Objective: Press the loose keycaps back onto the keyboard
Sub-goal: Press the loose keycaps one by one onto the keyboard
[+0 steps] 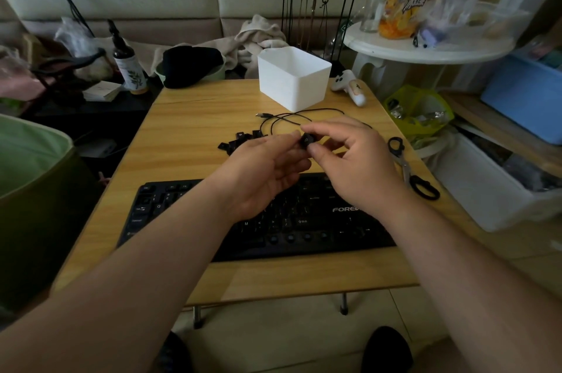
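Above the keyboard (258, 217), between my two hands, I hold one keycap (307, 140) up for a look. My right hand (349, 165) pinches it between thumb and forefinger; my left hand (261, 172) lies palm-up beside it, fingertips touching the cap's edge and steadying it, fingers loosely bent. Both forearms reach forward over the tabletop (188, 129), wrists raised clear of the keys.

To do this step well, I think I should read the legend first, turn the cap so it faces me upright, then find its bare switch; several empty sockets show in the bottom row. I would set the cap square over the stem and push straight down with one fingertip, since a tilted push may jam it.

More loose keycaps (240, 141) lie in a small heap beyond my left hand, near the black cable (282, 120). Scissors (407, 165) rest to the right, a white box (293, 77) further back.
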`<state>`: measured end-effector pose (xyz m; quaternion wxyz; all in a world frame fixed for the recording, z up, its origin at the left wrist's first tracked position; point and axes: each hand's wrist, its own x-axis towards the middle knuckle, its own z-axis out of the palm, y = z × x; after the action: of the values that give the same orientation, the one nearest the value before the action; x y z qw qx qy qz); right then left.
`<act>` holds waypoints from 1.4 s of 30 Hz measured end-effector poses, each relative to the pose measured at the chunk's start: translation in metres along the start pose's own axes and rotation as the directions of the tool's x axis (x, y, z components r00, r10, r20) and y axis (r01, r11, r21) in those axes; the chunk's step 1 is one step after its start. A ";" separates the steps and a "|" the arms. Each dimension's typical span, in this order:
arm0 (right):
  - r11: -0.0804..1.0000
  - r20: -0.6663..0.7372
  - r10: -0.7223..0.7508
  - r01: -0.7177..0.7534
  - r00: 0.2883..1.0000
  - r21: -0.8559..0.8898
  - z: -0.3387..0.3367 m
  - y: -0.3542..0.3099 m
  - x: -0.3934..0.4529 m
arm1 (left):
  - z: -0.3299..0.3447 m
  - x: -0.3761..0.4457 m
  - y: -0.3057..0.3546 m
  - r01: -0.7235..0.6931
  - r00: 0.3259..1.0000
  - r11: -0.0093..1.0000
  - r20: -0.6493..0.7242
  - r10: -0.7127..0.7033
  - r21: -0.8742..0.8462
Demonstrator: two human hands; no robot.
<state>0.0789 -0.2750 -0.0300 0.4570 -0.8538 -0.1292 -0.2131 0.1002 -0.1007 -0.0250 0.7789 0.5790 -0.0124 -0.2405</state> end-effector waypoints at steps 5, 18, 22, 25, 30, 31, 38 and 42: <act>0.995 0.040 0.038 -0.041 0.998 0.088 -0.002 -0.004 -0.001 | -0.001 -0.005 0.002 -0.031 0.999 0.999 0.020 0.031 0.034; 0.978 0.046 -0.103 0.110 0.994 -0.180 -0.011 -0.018 -0.021 | -0.005 -0.031 -0.009 0.014 0.998 1.000 0.053 -0.013 -0.018; 0.960 0.113 -0.148 0.170 0.983 -0.223 -0.021 -0.021 -0.032 | -0.004 -0.040 -0.015 0.006 0.995 0.997 0.094 -0.014 0.082; 0.971 0.118 -0.103 0.125 0.988 -0.204 -0.026 -0.022 -0.042 | -0.001 -0.044 -0.020 -0.061 0.995 0.984 0.086 0.047 0.168; 0.978 0.118 -0.037 0.060 0.992 -0.198 -0.032 -0.022 -0.057 | 0.004 -0.053 -0.034 -0.139 0.990 0.944 0.064 0.126 0.300; 0.974 0.128 -0.038 0.065 0.991 -0.219 -0.032 -0.022 -0.060 | 0.006 -0.055 -0.038 -0.153 0.988 0.932 0.052 0.144 0.329; 0.949 0.087 -0.068 0.092 0.994 -0.303 -0.030 -0.022 -0.071 | 0.014 -0.065 -0.055 -0.156 0.986 0.937 -0.001 0.165 0.312; 0.951 0.144 -0.025 0.068 0.989 -0.301 -0.033 -0.021 -0.074 | 0.013 -0.069 -0.054 -0.102 0.994 0.943 0.002 0.107 0.318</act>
<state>-0.0028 -0.2935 -0.0341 0.3043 -0.9237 -0.1462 -0.1812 0.0160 -0.0972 -0.0524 0.6873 0.6972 -0.0756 -0.1892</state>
